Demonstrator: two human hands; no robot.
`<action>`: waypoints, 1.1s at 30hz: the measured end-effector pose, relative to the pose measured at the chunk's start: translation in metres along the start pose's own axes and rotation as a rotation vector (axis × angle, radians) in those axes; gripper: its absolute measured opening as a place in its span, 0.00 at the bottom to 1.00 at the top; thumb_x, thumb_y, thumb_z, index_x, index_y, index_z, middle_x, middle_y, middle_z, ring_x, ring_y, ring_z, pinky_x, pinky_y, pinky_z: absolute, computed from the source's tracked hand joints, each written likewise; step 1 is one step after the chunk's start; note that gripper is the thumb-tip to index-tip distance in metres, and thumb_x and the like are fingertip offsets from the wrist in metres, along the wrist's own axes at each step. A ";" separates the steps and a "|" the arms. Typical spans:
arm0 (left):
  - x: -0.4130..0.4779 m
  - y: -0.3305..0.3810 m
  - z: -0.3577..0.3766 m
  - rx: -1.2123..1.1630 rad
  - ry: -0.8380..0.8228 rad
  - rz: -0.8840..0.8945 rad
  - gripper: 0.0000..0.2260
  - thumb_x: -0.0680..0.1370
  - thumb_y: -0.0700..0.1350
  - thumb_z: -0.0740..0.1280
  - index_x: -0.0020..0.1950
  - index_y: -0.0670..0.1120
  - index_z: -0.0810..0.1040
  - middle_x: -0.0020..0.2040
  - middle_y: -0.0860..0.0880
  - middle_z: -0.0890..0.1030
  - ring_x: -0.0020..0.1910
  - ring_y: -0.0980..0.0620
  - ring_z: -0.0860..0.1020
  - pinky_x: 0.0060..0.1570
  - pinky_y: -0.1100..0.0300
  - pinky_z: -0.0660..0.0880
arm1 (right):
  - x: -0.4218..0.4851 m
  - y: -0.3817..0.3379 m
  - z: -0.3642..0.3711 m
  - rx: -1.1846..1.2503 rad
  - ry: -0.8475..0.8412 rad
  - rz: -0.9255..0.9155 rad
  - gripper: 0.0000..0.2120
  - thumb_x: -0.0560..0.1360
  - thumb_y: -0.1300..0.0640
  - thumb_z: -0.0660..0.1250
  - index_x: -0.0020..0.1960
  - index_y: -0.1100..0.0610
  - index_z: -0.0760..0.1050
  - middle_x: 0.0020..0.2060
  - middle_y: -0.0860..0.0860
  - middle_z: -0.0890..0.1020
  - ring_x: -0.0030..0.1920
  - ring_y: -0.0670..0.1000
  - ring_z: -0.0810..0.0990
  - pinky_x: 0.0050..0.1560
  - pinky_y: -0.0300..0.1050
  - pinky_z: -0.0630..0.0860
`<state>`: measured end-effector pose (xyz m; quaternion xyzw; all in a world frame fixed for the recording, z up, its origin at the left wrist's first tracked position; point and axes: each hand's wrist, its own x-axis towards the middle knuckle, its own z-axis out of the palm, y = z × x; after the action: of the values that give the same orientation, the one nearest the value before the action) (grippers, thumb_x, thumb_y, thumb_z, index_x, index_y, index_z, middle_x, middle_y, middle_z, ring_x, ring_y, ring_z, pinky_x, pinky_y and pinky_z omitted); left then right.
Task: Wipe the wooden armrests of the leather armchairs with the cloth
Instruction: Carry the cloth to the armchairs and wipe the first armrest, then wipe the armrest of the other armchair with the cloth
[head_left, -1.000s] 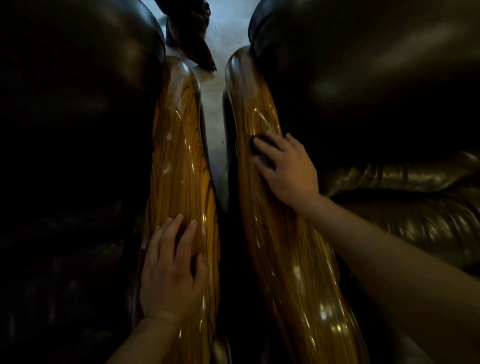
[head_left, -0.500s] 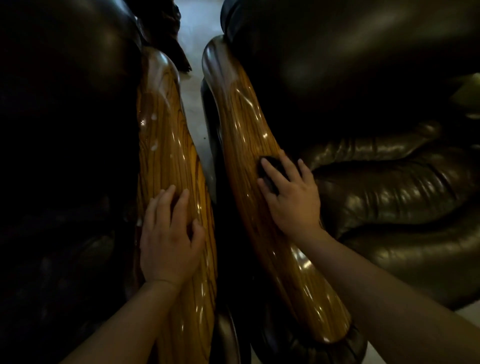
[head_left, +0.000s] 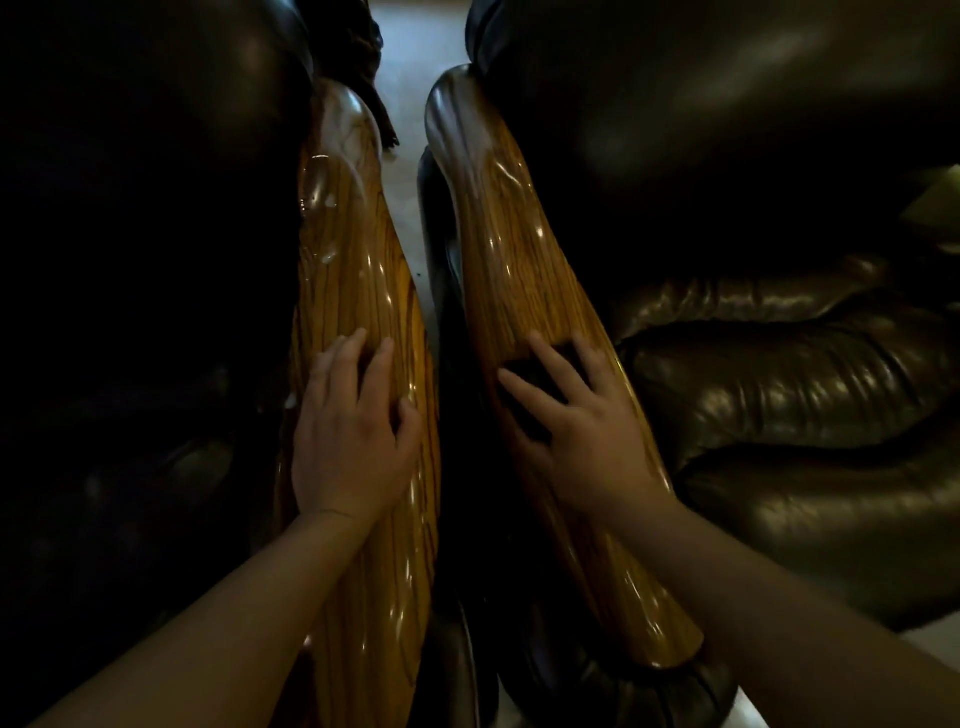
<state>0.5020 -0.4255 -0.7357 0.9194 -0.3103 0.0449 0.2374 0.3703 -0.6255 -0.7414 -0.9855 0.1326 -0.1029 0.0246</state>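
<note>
Two glossy wooden armrests run side by side, the left armrest (head_left: 358, 270) and the right armrest (head_left: 519, 249). My left hand (head_left: 348, 441) lies flat on the left one, fingers slightly apart, nothing visible under it. My right hand (head_left: 582, 431) presses a small dark cloth (head_left: 535, 379) onto the middle of the right armrest. Only a dark patch of the cloth shows between and beyond the fingers.
Dark leather armchairs flank the armrests, the left seat (head_left: 130, 312) in deep shadow and the right cushion (head_left: 805, 395) shiny and creased. A narrow strip of pale floor (head_left: 410, 171) shows between the chairs, with a dark fringed object (head_left: 371, 78) at its far end.
My right hand has slid the cloth down the right armrest toward me. My left hand has stayed flat on the left armrest. The view has shifted a little.
</note>
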 end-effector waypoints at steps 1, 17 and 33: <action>0.000 0.000 0.000 0.005 -0.003 0.004 0.24 0.79 0.51 0.59 0.75 0.47 0.63 0.76 0.44 0.63 0.76 0.43 0.59 0.67 0.43 0.68 | 0.023 -0.005 -0.001 -0.039 -0.015 -0.017 0.25 0.76 0.39 0.59 0.72 0.39 0.64 0.78 0.48 0.58 0.77 0.64 0.52 0.70 0.68 0.62; -0.082 -0.021 -0.032 0.097 -0.072 0.280 0.19 0.82 0.53 0.56 0.72 0.50 0.68 0.74 0.46 0.66 0.77 0.47 0.59 0.75 0.44 0.59 | 0.000 0.014 -0.023 0.115 -0.040 -0.172 0.25 0.72 0.50 0.70 0.69 0.49 0.74 0.74 0.55 0.67 0.75 0.63 0.60 0.70 0.65 0.63; -0.169 -0.032 -0.009 -0.018 0.067 0.240 0.20 0.74 0.48 0.65 0.67 0.50 0.74 0.70 0.44 0.74 0.72 0.44 0.71 0.64 0.44 0.74 | 0.093 -0.177 -0.020 -0.014 -0.313 -0.976 0.15 0.75 0.44 0.64 0.60 0.45 0.76 0.58 0.47 0.76 0.61 0.52 0.71 0.64 0.53 0.68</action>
<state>0.3852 -0.3062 -0.7794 0.8715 -0.4103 0.1009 0.2487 0.4990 -0.4799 -0.6898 -0.9364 -0.3474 0.0472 -0.0136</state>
